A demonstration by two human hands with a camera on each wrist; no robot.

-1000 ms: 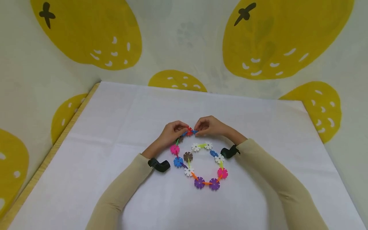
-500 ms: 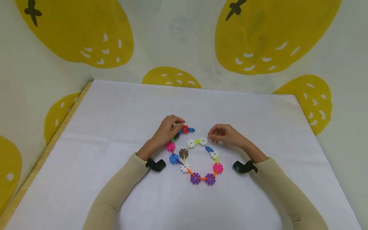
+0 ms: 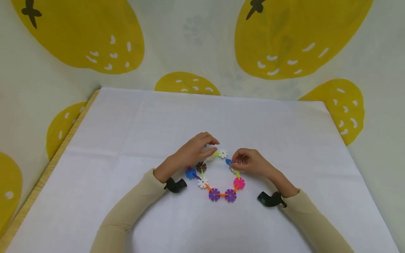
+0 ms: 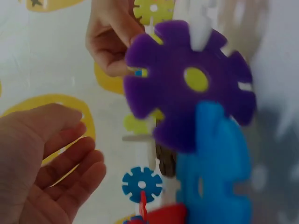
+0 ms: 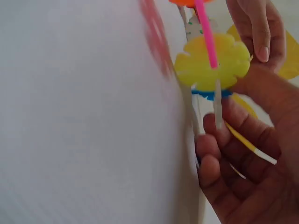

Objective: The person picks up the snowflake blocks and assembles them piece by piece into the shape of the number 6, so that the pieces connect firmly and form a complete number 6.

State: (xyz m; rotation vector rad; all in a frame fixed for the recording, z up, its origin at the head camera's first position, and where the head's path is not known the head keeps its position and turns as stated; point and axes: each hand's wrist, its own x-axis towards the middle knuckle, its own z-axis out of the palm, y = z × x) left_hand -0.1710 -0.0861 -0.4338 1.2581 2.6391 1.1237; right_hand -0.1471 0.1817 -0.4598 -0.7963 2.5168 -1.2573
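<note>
Linked notched plastic discs form a curved chain on the white-covered table, with purple (image 3: 214, 194), pink (image 3: 239, 183) and brown (image 3: 201, 166) discs among them. My right hand (image 3: 253, 161) pinches a blue disc (image 3: 229, 161) at the chain's right side; in the right wrist view its fingers lie behind a yellow-green disc (image 5: 212, 63). My left hand (image 3: 194, 151) hovers over the chain's upper left, fingers parted and holding nothing, beside a yellow-green disc (image 3: 217, 154) and a white disc (image 3: 223, 153). It hides the red disc and the chain's upper-left stretch.
A white cloth (image 3: 126, 123) covers the table, whose wooden edge (image 3: 57, 154) shows at the left. Behind stands a pale curtain (image 3: 190, 42) with yellow fruit prints. Black wrist cameras (image 3: 175, 185) sit on both wrists.
My right hand has let go of the blue disc by the red one and come nearer to another blue disc at the right. My left hand has left the red-disc end and shifted right.
</note>
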